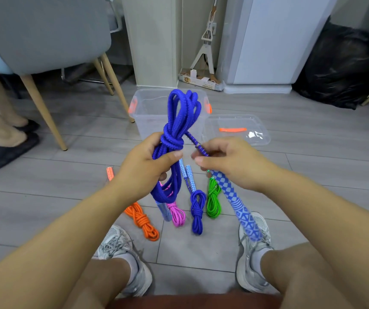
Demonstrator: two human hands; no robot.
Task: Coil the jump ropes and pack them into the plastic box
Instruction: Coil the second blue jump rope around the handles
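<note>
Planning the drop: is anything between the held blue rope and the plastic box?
Nothing visible. The plastic box stands open beyond the blue jump rope held by the left hand and right hand; its lid lies to its right, off the opening.

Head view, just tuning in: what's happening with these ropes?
A person's left hand holds a knotted blue rope bundle upright while the right hand pinches its patterned handle. An orange coil, a pink coil, a blue coil and a green coil lie on the floor. The plastic box stands open beyond, its lid beside it.
</note>
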